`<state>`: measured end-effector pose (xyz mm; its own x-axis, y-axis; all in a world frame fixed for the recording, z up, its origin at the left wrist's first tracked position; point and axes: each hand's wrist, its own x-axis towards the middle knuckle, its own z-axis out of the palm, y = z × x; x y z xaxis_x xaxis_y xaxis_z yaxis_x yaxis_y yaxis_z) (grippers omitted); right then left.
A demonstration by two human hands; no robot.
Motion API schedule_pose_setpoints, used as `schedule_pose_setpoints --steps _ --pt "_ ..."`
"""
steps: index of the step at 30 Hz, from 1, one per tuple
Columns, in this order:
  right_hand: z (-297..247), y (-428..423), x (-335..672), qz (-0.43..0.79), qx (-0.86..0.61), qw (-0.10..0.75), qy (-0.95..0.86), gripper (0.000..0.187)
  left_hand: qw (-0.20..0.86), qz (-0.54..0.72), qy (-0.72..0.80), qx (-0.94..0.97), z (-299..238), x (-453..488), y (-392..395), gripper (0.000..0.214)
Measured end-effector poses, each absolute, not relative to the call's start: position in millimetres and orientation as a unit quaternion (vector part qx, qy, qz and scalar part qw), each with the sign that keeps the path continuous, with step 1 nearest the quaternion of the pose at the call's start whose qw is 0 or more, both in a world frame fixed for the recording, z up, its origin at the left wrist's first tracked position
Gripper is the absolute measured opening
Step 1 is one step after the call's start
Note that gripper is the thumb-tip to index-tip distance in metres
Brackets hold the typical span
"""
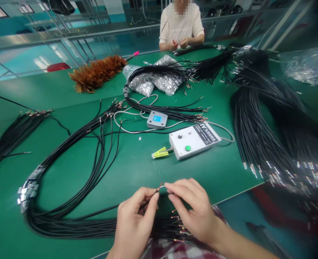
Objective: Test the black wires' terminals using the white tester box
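My left hand (pixel 136 216) pinches the end of a thin black wire (pixel 148 198) whose bare copper tip sticks up between my hands. My right hand (pixel 192 208) is closed in a pinch on a small silver terminal (pixel 162 187) right at that tip. Under both hands lies a bundle of black wires (pixel 67 223) with copper ends, looping left across the green table (pixel 137 169). Just beyond my hands sits a white control box (pixel 192 140) with a green button, a knob and a yellow-green clip at its left end.
A small grey box (pixel 157 119) with a blue screen lies behind the white one. Bags of silver terminals (pixel 159 81), a feather duster (pixel 98 72) and more wire bundles (pixel 269 118) cover the far and right side. Another person (pixel 181 27) sits opposite, handling wires.
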<state>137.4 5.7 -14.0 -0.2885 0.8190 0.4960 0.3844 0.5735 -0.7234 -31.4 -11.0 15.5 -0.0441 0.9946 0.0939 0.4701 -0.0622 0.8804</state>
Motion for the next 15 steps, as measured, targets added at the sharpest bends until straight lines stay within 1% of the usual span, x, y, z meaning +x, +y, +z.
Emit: schedule_pose_setpoints --steps 4,7,9,12,15 --pt "-20.8 -0.6 141.6 0.159 -0.362 0.395 -0.829 0.037 0.337 0.403 0.607 0.596 13.9 -30.8 -10.9 0.015" --pt "-25.5 -7.0 142.9 0.148 -0.345 0.373 -0.849 0.042 0.345 0.403 0.611 0.587 13.2 -30.1 -10.8 0.015" --pt "-27.1 -9.8 143.5 0.152 -0.341 0.371 -0.85 0.04 0.343 0.405 0.612 0.586 13.0 -30.2 -10.8 0.014" --pt "-24.9 -8.2 143.7 0.204 -0.369 0.399 -0.814 0.031 0.336 0.405 0.612 0.591 12.9 -30.8 -11.2 0.014" --pt "-17.6 0.3 140.9 0.326 -0.431 0.439 -0.718 0.02 0.329 0.403 0.611 0.597 12.8 -30.8 -12.5 0.013"
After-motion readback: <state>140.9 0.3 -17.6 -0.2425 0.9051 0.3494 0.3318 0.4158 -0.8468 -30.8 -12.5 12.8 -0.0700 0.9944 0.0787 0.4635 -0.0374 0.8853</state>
